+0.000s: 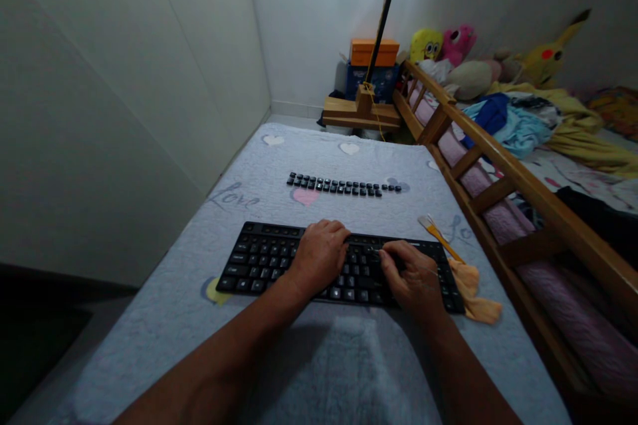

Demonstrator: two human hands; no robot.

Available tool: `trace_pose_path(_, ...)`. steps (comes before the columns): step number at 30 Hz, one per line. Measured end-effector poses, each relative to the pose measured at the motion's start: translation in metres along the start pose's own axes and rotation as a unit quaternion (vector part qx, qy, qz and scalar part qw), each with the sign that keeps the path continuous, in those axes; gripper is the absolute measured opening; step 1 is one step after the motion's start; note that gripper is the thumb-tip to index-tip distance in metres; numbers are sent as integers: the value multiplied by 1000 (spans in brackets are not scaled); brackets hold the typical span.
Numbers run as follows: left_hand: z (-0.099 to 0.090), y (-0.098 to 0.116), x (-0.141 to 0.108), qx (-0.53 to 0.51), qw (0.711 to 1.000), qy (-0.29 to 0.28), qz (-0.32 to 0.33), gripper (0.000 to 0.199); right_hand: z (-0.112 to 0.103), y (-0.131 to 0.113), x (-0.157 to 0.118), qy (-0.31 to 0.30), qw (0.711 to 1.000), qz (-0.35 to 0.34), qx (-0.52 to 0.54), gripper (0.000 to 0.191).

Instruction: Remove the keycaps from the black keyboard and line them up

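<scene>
A black computer keyboard lies across the bed-like covered surface in front of me. My left hand is laid over its middle, with bent fingers held together and hooked at the back edge. Over the right part of the keyboard, my right hand is closed in a pinch. A thin, pale, wire-like tool sticks out from its thumb and fingertips, close above the keys; its exact kind is too small to tell. Beyond the keyboard, several loose black keycaps are set out in two rows.
A yellow-handled brush and an orange cloth lie by the keyboard's right end. A wooden bed rail runs along the right side. At the back are a wooden stand with a pole and an orange box.
</scene>
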State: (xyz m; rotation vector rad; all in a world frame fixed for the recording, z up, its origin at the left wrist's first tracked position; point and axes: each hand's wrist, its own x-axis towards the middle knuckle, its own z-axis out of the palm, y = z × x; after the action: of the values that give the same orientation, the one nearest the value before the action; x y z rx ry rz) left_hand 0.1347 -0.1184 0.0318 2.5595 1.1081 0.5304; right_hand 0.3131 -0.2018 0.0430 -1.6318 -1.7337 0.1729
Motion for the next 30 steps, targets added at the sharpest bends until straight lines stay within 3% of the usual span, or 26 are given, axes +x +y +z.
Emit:
trace_pose_path(18,-2,1,0,1,1000,-1,-1,18,2,-2,0,26,998,55,-12,13)
trace_pose_path(30,-2,1,0,7,1000,1,5,18,5,-8,-2,37,991,112,59,19)
